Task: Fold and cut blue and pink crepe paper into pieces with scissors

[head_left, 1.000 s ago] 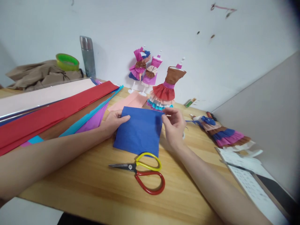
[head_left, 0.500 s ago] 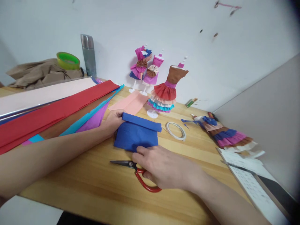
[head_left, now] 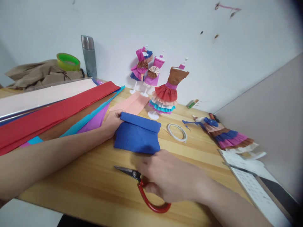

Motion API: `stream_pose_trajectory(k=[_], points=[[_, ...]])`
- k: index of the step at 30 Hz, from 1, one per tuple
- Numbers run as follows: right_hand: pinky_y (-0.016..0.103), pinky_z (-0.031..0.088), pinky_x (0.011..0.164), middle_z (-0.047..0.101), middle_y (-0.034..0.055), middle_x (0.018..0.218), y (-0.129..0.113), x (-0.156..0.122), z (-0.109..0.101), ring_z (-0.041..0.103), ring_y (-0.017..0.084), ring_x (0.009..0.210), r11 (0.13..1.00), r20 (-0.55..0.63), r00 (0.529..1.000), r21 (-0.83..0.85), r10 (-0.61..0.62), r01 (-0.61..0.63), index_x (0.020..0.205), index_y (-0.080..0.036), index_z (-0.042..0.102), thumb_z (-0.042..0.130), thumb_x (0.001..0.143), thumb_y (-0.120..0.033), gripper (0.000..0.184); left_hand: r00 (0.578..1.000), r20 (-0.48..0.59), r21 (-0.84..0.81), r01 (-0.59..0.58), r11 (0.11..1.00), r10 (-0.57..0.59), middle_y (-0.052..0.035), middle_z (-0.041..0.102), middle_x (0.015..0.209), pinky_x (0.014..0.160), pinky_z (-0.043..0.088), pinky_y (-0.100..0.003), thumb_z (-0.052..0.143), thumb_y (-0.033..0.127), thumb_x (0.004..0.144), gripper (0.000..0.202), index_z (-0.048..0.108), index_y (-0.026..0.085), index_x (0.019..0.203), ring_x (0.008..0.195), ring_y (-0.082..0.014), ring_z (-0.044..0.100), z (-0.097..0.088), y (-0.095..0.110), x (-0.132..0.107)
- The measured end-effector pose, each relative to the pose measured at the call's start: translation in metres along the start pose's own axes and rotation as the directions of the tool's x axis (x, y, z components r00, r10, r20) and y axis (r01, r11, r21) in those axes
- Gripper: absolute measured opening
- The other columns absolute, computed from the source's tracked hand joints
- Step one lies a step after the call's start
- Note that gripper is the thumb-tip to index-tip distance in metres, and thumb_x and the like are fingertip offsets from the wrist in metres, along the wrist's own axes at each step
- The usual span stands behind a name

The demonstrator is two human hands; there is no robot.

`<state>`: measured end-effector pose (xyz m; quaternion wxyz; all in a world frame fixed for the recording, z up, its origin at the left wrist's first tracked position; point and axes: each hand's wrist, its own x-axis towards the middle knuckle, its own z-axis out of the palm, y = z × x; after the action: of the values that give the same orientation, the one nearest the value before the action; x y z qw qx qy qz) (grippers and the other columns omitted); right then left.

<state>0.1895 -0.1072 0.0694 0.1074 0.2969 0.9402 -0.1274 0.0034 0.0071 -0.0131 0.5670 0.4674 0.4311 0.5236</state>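
Observation:
My left hand [head_left: 113,123] pinches the upper left corner of a piece of blue crepe paper [head_left: 136,138], which lies on the table with its top edge folded over in a band. Below the paper, my right hand [head_left: 163,176] is closed around the red handles of a pair of scissors [head_left: 153,205]. Its fingers are smeared by motion, and part of the handle is hidden behind them. The scissors' dark blades lie together, pointing left. A roll of white tape [head_left: 177,132] rests to the right of the blue paper.
Long folded paper strips, a red one [head_left: 59,110] on top, cover the left side. Behind stand several small dress forms, one with a tiered skirt [head_left: 163,97]. Peach paper [head_left: 132,102] lies before them. Another paper dress [head_left: 227,135] lies right; a steel bottle [head_left: 89,56] stands back left.
My right hand and the scissors have moved toward me and slightly right, and the scissors have turned a little. The blue paper's folded band has shifted slightly left with my left hand.

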Motion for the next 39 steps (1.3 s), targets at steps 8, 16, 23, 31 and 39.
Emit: stream_pose_trajectory(k=[8,16,23,31,39], points=[[0.053,0.045,0.096,0.057,0.0223,0.133,0.069,0.026,0.017,0.053,0.038,0.120,0.958,-0.651,0.748,-0.116,0.127,-0.263,0.138,-0.014,0.050,0.069,0.084,-0.027,0.058,0.997,0.055,-0.069,0.049,0.996,-0.045,0.0056,0.064,0.054,0.049,0.039,-0.023,0.086,0.027,0.054,0.025,0.064,0.017,0.061,0.050,-0.0104,0.051,0.003,0.012,-0.008],[0.042,0.050,0.090,0.075,0.0102,0.101,0.112,0.030,0.034,0.067,0.026,0.097,0.973,-0.863,0.475,0.075,0.173,-0.220,0.100,-0.020,0.071,0.049,0.085,-0.009,0.029,0.996,0.088,-0.109,0.042,0.993,-0.033,-0.0012,0.073,0.068,0.059,0.047,-0.026,0.088,0.034,0.052,0.030,0.075,0.015,0.071,0.059,-0.0146,0.062,0.000,0.006,-0.002],[0.034,0.052,0.075,0.076,0.0031,0.081,0.122,0.031,0.034,0.068,0.021,0.077,0.861,-0.808,0.337,0.508,0.483,-0.014,0.082,-0.020,0.074,0.058,0.079,-0.025,0.017,0.989,0.143,-0.106,0.054,0.993,-0.038,-0.0034,0.075,0.073,0.065,0.053,-0.030,0.088,0.040,0.058,0.037,0.074,0.015,0.081,0.065,-0.0183,0.068,-0.002,0.002,-0.001],[0.033,0.051,0.074,0.076,0.0020,0.081,0.118,0.025,0.026,0.067,0.020,0.075,0.858,-0.808,0.363,0.512,0.465,0.041,0.080,-0.021,0.074,0.060,0.076,-0.026,0.015,0.989,0.149,-0.167,0.012,0.986,0.014,-0.0038,0.077,0.079,0.072,0.054,-0.031,0.090,0.032,0.055,0.039,0.074,0.015,0.086,0.070,-0.0188,0.070,0.000,0.003,-0.001],[0.029,0.048,0.063,0.072,0.0008,0.069,0.121,0.019,0.022,0.064,0.017,0.065,0.782,-0.738,0.485,0.602,0.469,0.160,0.075,-0.021,0.075,0.066,0.074,-0.029,0.012,0.988,0.150,-0.102,-0.015,0.995,0.031,-0.0016,0.075,0.072,0.069,0.054,-0.031,0.088,0.034,0.056,0.033,0.074,0.015,0.079,0.067,-0.0179,0.067,0.000,0.001,-0.002]])
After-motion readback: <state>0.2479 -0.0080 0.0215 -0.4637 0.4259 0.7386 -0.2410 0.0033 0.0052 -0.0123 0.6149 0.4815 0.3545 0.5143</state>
